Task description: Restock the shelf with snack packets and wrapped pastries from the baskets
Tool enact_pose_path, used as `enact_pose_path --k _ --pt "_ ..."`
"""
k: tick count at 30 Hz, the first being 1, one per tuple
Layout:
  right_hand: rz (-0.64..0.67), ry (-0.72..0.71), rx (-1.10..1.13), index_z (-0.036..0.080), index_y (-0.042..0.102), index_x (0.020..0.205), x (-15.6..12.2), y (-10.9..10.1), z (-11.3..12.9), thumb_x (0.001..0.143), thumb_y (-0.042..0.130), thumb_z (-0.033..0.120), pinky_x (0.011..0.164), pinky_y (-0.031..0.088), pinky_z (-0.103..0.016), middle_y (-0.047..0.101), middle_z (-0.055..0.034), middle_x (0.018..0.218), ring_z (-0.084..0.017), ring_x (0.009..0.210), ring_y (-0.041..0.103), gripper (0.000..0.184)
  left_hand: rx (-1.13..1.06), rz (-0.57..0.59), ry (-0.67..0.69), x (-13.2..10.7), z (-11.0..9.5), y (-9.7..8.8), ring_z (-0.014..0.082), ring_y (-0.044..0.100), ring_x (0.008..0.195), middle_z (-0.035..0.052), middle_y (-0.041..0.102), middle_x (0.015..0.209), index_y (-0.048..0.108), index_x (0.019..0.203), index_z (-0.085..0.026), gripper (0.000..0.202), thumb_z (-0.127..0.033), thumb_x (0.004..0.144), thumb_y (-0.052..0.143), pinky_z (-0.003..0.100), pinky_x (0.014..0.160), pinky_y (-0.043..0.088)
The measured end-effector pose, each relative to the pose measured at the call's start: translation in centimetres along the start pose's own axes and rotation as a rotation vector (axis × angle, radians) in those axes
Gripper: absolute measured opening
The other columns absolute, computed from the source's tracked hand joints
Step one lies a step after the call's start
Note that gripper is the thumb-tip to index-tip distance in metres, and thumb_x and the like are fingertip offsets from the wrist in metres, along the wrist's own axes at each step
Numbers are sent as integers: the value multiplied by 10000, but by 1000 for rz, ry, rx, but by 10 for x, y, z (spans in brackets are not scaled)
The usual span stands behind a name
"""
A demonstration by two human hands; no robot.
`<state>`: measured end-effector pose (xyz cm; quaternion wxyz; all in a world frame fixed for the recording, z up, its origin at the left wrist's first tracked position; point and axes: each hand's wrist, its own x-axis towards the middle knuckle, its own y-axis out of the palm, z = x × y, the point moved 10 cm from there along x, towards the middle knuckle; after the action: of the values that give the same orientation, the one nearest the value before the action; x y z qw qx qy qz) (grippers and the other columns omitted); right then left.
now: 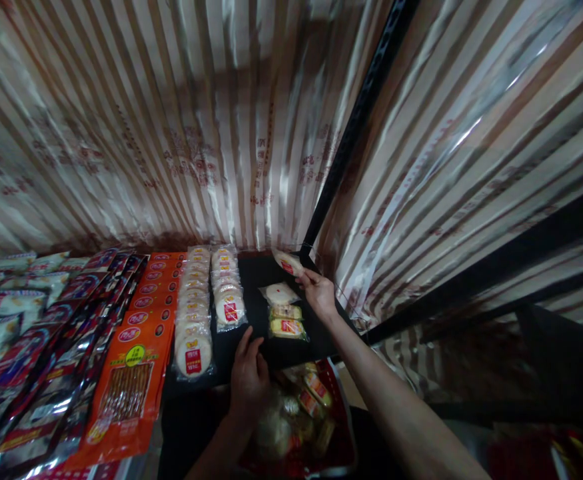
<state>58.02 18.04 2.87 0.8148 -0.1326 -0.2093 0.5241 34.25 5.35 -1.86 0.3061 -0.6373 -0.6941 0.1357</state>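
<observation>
My right hand (pixel 317 292) pinches a packet of rice crackers (pixel 288 264) by its edge, above the back right corner of the black shelf (pixel 254 267). Just left of that hand lies another white cracker packet (pixel 278 293), with yellow-wrapped snack packets (pixel 287 327) in front of it. My left hand (pixel 249 370) hovers at the shelf's front edge with its fingers apart, holding nothing. Near it are two overlapping rows of round cracker packets, the shorter row (pixel 230 310) and the longer row (pixel 192 353).
Orange snack bags (pixel 131 373) and dark shiny bags (pixel 56 393) overlap in rows to the left. Below the shelf edge stands a red-lined container (pixel 348 443) with loose packets. A black metal post (pixel 338 167) rises at the back corner, before striped plastic sheeting (pixel 211 120).
</observation>
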Motion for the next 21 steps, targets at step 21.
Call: enact_pose_path --k 21 --pt "454 418 199 185 587 707 -166 116 3 779 475 221 521 504 -227 609 39 535 -127 511 613 138 28 -19 -111 -28 23 -24 251 183 1393 150 225 1507 415 1331 -69 599 -33 736 359 415 1119 261"
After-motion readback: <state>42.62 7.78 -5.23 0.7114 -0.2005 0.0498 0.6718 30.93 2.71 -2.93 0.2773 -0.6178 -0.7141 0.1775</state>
